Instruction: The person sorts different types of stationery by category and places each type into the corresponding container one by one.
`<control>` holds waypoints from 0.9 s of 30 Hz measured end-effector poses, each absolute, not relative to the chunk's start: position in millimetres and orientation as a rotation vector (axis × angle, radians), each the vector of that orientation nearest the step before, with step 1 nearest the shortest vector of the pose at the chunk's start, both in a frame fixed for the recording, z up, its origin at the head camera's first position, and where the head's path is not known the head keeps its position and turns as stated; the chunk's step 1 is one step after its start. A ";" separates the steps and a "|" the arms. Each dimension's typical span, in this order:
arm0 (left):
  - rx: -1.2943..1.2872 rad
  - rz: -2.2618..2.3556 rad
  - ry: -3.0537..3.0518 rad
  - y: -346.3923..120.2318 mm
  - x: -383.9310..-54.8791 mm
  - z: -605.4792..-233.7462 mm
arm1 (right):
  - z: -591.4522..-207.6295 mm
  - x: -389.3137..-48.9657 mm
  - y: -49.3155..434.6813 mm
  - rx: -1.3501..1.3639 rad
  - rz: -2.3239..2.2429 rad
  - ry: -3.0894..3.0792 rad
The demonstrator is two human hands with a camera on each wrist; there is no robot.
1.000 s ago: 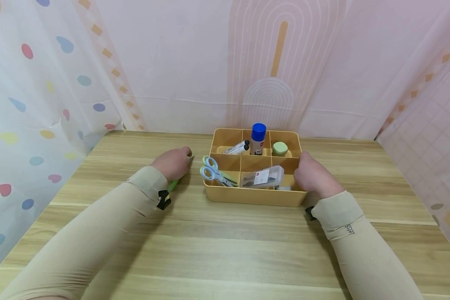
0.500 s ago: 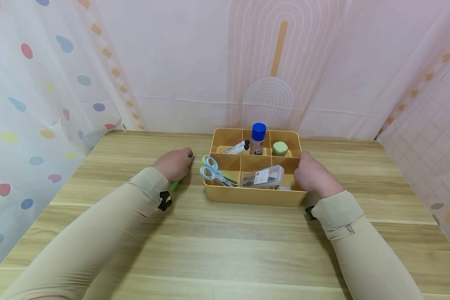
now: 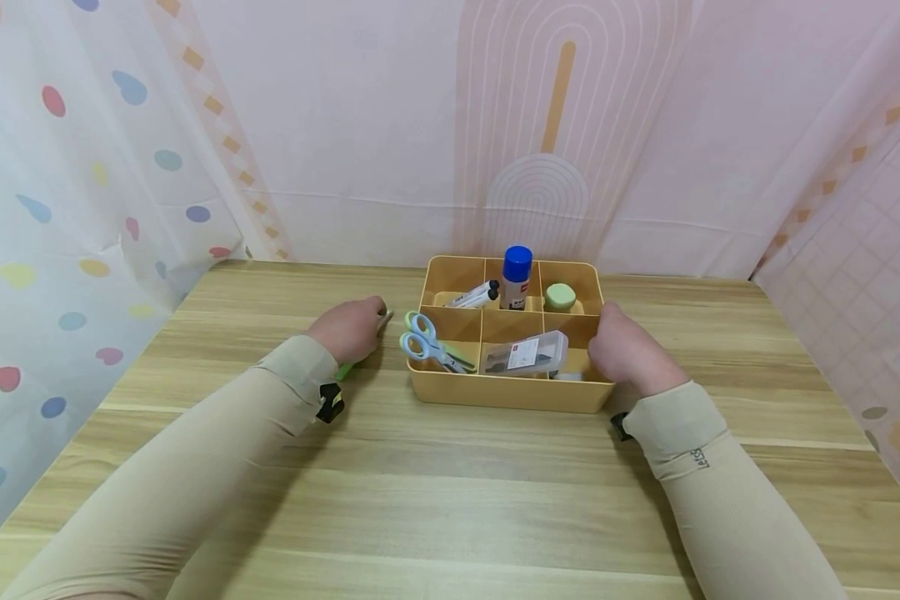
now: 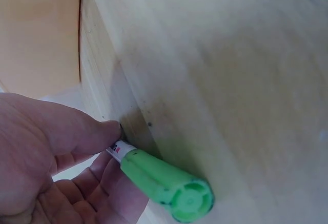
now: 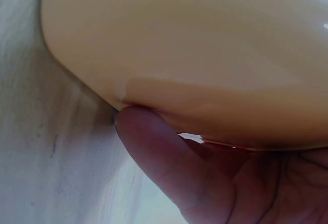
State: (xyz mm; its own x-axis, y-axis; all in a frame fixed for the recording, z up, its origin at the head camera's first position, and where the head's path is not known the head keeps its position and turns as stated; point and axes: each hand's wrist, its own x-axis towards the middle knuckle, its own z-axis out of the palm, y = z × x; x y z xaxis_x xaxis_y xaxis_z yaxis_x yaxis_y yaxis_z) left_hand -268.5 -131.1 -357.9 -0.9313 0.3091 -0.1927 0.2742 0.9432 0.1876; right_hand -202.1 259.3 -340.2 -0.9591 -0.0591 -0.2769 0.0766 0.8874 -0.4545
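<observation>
My left hand (image 3: 347,329) is low over the table, left of the organizer tray (image 3: 512,392). Its thumb and fingers pinch a slim marker with a green cap (image 4: 166,185); the fingers hide part of the white barrel. The marker's pale tip shows beyond the fingers in the head view. On the tray's right end, my right hand (image 3: 633,350) grips the wall, its thumb (image 5: 159,152) against the outer face in the right wrist view. Some right fingers are hidden. Blue-and-green scissors (image 3: 423,337) lean out of the tray's front left compartment.
The yellow tray stands on a wooden table (image 3: 450,500). Its compartments hold white markers with black caps (image 3: 476,296), a blue-capped glue stick (image 3: 517,279), a light green rounded block (image 3: 560,297) and a clear plastic case (image 3: 525,353). Patterned curtains (image 3: 360,125) hang behind.
My left hand has shifted very slightly to the right with the marker, and less of the green cap shows. The right hand and the tray stay where they were.
</observation>
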 end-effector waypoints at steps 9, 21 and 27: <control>0.415 0.231 2.873 -131.1 -270.7 -359.0 | -340.3 -201.8 259.3 0.002 -0.673 2.776; 0.426 0.239 2.918 -129.2 -270.8 -356.5 | -338.8 -201.5 258.3 0.007 -0.681 2.770; 0.480 0.259 2.963 -128.2 -270.1 -353.0 | -339.2 -201.8 258.2 0.004 -0.688 2.774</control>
